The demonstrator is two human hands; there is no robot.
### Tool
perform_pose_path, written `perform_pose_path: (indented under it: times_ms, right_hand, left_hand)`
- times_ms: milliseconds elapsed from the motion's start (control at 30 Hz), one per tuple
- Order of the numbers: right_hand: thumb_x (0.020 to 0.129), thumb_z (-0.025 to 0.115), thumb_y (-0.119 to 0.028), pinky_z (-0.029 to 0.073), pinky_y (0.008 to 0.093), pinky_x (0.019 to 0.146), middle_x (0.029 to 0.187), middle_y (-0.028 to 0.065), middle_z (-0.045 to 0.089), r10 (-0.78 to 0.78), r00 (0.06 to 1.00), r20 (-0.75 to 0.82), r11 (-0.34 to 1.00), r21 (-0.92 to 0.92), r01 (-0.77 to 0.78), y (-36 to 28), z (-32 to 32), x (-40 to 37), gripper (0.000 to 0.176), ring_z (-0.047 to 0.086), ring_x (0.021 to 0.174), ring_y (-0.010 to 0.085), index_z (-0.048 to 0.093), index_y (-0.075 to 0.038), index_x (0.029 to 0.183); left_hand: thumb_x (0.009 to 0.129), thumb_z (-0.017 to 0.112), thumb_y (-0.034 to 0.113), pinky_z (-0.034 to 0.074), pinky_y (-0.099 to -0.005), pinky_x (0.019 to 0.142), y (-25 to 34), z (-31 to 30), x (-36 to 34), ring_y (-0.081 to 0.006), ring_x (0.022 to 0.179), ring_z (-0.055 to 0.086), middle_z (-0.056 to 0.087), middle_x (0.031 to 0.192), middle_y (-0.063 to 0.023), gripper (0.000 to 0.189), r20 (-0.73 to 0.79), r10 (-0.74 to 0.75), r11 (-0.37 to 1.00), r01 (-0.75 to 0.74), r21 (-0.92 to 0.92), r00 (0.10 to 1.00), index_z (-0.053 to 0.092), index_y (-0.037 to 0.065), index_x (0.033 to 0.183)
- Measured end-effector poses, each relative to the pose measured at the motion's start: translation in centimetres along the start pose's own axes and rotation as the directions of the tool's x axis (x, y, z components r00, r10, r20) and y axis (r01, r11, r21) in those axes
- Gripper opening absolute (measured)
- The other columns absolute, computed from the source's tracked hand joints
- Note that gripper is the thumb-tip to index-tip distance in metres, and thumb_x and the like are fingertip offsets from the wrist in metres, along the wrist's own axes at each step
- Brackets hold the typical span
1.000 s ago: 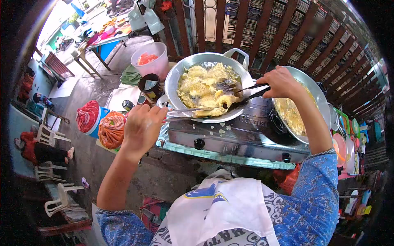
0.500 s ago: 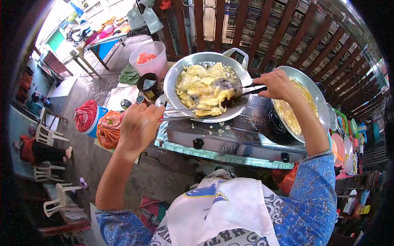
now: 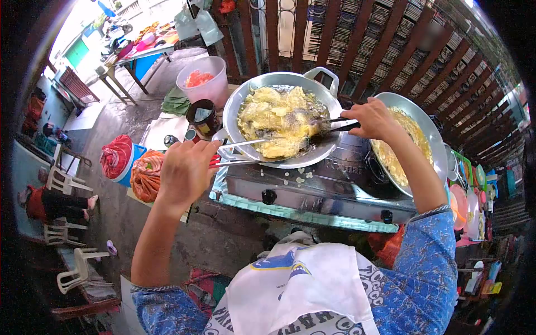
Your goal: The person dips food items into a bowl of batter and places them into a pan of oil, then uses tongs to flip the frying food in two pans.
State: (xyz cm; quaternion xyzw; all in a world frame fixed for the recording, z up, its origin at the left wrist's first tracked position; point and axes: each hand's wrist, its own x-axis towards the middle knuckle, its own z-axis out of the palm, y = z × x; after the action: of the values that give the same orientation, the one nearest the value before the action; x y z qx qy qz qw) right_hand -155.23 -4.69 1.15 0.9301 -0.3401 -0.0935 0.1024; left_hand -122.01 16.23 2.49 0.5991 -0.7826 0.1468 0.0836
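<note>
My left hand [image 3: 187, 170] is closed around metal tongs [image 3: 241, 144] with a bit of red at the grip. Their arms stand apart and reach over the near left rim of a wide frying pan [image 3: 230, 120]. Yellow battered fritters [image 3: 268, 106] fry in bubbling oil there. My right hand [image 3: 375, 118] grips dark-handled tongs [image 3: 341, 124] from the right side of the pan. Their far end is among the fritters and hard to make out.
A second pan [image 3: 435, 131] of frying food sits right on the same stove [image 3: 324, 192]. Left of it are a dark can [image 3: 202, 117], a pink tub [image 3: 218, 78] and tied red bags [image 3: 148, 176]. A slatted fence [image 3: 335, 44] stands behind. A seated person [image 3: 56, 206] is far left.
The left tongs' arms have spread apart, and the fritter between them is now down among the others. My right hand has shifted slightly, and the fritters near its tongs have moved.
</note>
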Motion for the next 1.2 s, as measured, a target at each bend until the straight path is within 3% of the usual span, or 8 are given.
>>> perform_pose_path:
  times_ms: [167,300,367,533,633,733,1033,1200]
  right_hand:
    - [0.064,0.071,-0.034,0.042,0.0379,0.078,0.086,0.0011,0.063,0.053,0.998,-0.02,0.997,0.061,-0.052,1.1,-0.1,-0.2,0.044,0.059,0.082,0.025,0.061,-0.024,0.106]
    - [0.063,0.071,-0.036,0.041,0.0369,0.075,0.085,0.0027,0.064,0.029,0.998,-0.048,0.999,0.026,-0.028,1.4,-0.3,-0.5,0.045,0.06,0.082,0.0239,0.062,-0.022,0.104]
    - [0.062,0.071,-0.036,0.041,0.0365,0.072,0.082,0.0036,0.064,0.001,0.997,-0.082,1.0,-0.004,-0.001,1.6,-0.5,-0.8,0.044,0.06,0.081,0.0227,0.063,-0.022,0.103]
    - [0.06,0.073,-0.032,0.04,0.0371,0.074,0.081,0.0039,0.062,0.035,0.981,-0.189,0.999,-0.021,-0.04,1.2,-2.3,-2.8,0.044,0.06,0.08,0.022,0.062,-0.018,0.1]
    - [0.058,0.076,-0.027,0.04,0.0367,0.082,0.09,0.0056,0.062,0.048,0.995,-0.089,0.999,0.011,-0.047,-0.5,-3.6,-3.0,0.055,0.059,0.084,0.0235,0.06,-0.016,0.109]
    - [0.057,0.076,-0.029,0.04,0.0375,0.082,0.091,0.0068,0.062,0.058,0.998,-0.006,0.998,-0.038,-0.058,-1.6,-3.7,-2.5,0.056,0.059,0.085,0.0243,0.06,-0.015,0.109]
    - [0.057,0.075,-0.031,0.04,0.0387,0.086,0.099,0.0085,0.062,0.155,0.985,0.076,0.985,0.066,-0.16,-1.0,-5.4,-2.9,0.058,0.057,0.096,0.0261,0.06,-0.014,0.11]
    - [0.058,0.075,-0.03,0.04,0.0384,0.087,0.1,0.0085,0.062,0.151,0.989,-0.005,0.989,0.01,-0.15,-1.5,-6.3,-3.8,0.057,0.056,0.097,0.0257,0.06,-0.013,0.11]
  left_hand:
    - [0.058,0.076,0.02,0.045,-0.0372,0.071,-0.6,-0.8,-0.2,-0.0274,0.078,0.059,0.062,0.085,-0.0095,0.051,-0.046,-0.074,0.987,0.066,-0.143,0.996,0.058,0.008,0.105]
    - [0.058,0.076,0.021,0.045,-0.0379,0.072,-0.2,-0.8,0.6,-0.0285,0.08,0.059,0.062,0.087,-0.0104,0.053,-0.016,-0.126,0.981,0.122,-0.152,0.992,0.058,0.008,0.106]
    - [0.06,0.076,0.022,0.045,-0.0384,0.072,0.2,-0.7,1.4,-0.0286,0.081,0.059,0.063,0.089,-0.0107,0.053,0.106,-0.171,0.979,0.181,-0.098,0.98,0.057,0.006,0.107]
    - [0.061,0.075,0.023,0.045,-0.0384,0.072,0.7,-0.8,1.5,-0.0285,0.081,0.059,0.063,0.09,-0.011,0.052,0.114,-0.171,0.978,0.182,-0.103,0.979,0.057,0.006,0.107]
    - [0.062,0.075,0.023,0.045,-0.038,0.072,0.7,-0.5,1.5,-0.0283,0.081,0.059,0.063,0.09,-0.0109,0.052,0.104,-0.164,0.979,0.174,-0.101,0.981,0.057,0.006,0.107]
    - [0.061,0.074,0.023,0.045,-0.0377,0.072,0.7,-0.3,1.5,-0.0285,0.081,0.059,0.062,0.089,-0.0111,0.052,0.095,-0.159,0.98,0.169,-0.106,0.983,0.057,0.006,0.107]
    - [0.061,0.074,0.023,0.045,-0.0389,0.072,0.3,-0.5,0.7,-0.0294,0.081,0.059,0.062,0.086,-0.0119,0.053,0.079,-0.172,0.975,0.181,-0.127,0.982,0.056,0.005,0.108]
    - [0.061,0.075,0.023,0.045,-0.0391,0.071,0.2,-0.6,0.3,-0.0298,0.08,0.06,0.062,0.085,-0.0119,0.053,0.068,-0.182,0.976,0.188,-0.109,0.981,0.056,0.005,0.107]
